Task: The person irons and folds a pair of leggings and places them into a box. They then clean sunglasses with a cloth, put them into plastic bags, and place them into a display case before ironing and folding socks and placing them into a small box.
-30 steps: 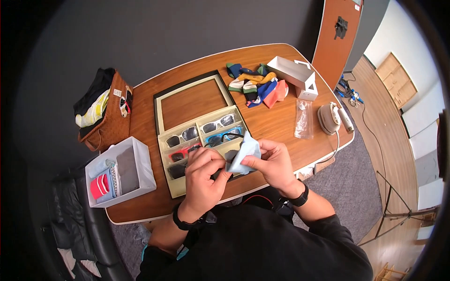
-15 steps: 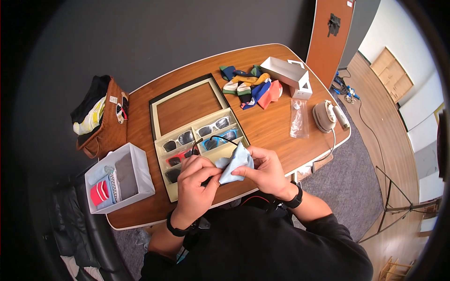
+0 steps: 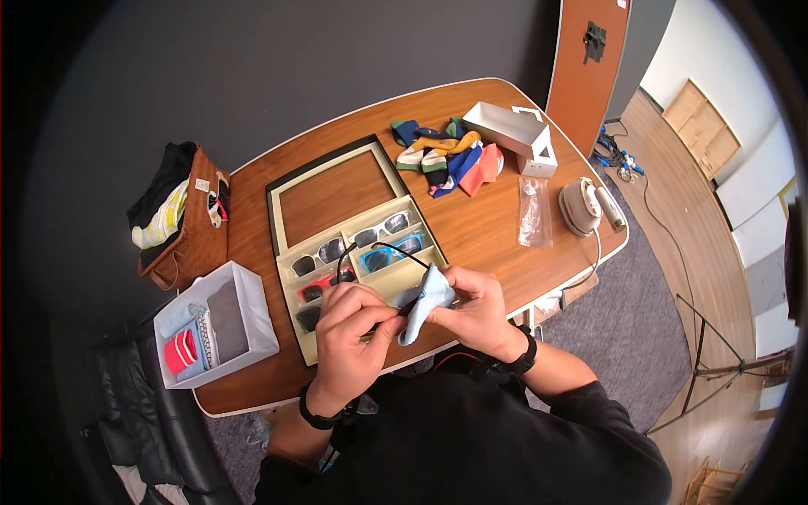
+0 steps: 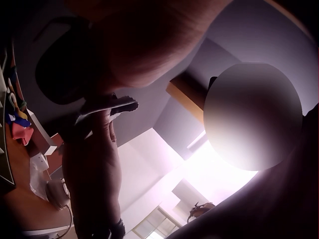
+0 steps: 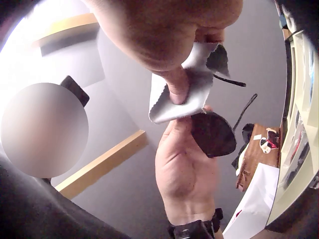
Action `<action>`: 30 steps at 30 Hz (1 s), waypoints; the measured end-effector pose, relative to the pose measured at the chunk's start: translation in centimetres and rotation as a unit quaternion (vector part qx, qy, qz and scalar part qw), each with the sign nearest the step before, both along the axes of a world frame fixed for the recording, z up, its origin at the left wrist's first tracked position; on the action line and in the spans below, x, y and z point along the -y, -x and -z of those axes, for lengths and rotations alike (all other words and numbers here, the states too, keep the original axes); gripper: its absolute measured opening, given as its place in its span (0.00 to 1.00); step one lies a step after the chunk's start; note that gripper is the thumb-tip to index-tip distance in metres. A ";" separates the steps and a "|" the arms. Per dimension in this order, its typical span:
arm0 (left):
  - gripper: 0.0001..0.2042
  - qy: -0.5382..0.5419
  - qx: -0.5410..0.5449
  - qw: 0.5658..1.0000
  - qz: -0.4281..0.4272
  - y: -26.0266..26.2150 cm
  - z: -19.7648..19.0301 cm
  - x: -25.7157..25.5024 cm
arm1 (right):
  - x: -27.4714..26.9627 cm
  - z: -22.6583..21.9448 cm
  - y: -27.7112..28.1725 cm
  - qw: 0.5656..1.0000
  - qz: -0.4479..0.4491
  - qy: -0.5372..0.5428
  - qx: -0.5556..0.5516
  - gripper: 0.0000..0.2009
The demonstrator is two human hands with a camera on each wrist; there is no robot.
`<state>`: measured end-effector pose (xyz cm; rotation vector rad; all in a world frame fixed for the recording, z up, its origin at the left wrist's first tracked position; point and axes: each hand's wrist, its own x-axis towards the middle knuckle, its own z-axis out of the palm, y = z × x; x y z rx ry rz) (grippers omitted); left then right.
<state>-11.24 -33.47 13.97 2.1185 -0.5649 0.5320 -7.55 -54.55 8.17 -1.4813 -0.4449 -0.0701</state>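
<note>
My left hand (image 3: 349,341) pinches a pair of dark-lensed sunglasses (image 5: 214,134) near one lens, above the front of the table. Its thin black temple arms point away from me, over the case. A pale blue cloth (image 3: 436,290) is held by my right hand (image 3: 478,313), thumb pressing it on the near side. In the right wrist view the cloth is folded about the other lens, which is mostly hidden. Behind the hands lies a display case (image 3: 280,220) holding white-framed sunglasses (image 3: 380,229), a blue pair (image 3: 392,255) and a red pair (image 3: 324,284).
Left of the case stand a white bin (image 3: 261,324) of folded cloths and a brown basket (image 3: 202,244) with clothing. Toward the back right lie colourful socks (image 3: 459,160), a white box (image 3: 509,126), a clear plastic bag (image 3: 534,215) and a corded iron-like appliance (image 3: 579,209).
Both hands have shifted slightly left and nearer in the head view. The sunglasses have tilted so both temple arms show, and the cloth has changed its folds between the fingers.
</note>
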 end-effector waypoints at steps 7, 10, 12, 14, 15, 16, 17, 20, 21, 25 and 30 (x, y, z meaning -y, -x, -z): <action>0.06 -0.019 0.019 1.000 -0.006 0.3 -0.3 -0.5 | 0.8 -1.3 -0.4 0.989 -0.030 0.095 0.113 0.10; 0.06 -0.016 0.001 1.000 -0.002 0.5 0.0 -0.6 | 0.9 -1.9 -0.3 0.991 -0.102 0.064 0.057 0.08; 0.06 -0.014 -0.004 1.000 0.002 0.6 0.1 -0.6 | 1.0 -2.6 -0.3 0.989 -0.138 0.046 0.022 0.07; 0.06 -0.015 -0.007 1.000 0.006 0.6 0.1 -0.7 | 1.1 -3.4 -0.4 0.983 -0.183 0.026 -0.015 0.07; 0.06 -0.015 -0.007 1.000 0.006 0.7 0.2 -0.7 | 1.2 -3.3 -0.4 0.983 -0.183 0.026 -0.015 0.07; 0.07 -0.014 -0.004 1.000 0.006 0.8 0.2 -0.8 | 1.2 -3.1 -0.5 0.981 -0.195 0.018 -0.012 0.07; 0.07 -0.012 0.000 1.000 0.007 0.8 0.2 -0.8 | 1.2 -2.9 -0.6 0.978 -0.206 0.009 -0.009 0.06; 0.06 -0.004 0.027 1.000 -0.007 0.7 0.3 -0.7 | 1.0 -2.6 -0.6 0.986 -0.162 0.015 -0.034 0.07; 0.06 -0.005 0.025 1.000 -0.012 0.7 0.2 -0.6 | 0.9 -2.5 -0.5 0.985 -0.167 0.013 -0.036 0.07; 0.06 0.002 0.034 0.999 -0.014 0.4 0.1 -0.9 | 0.6 -1.7 -0.2 0.995 -0.042 0.086 0.023 0.13; 0.06 0.014 0.015 1.000 -0.016 0.1 0.6 -1.0 | 0.5 -2.5 0.2 0.995 -0.080 0.019 -0.054 0.06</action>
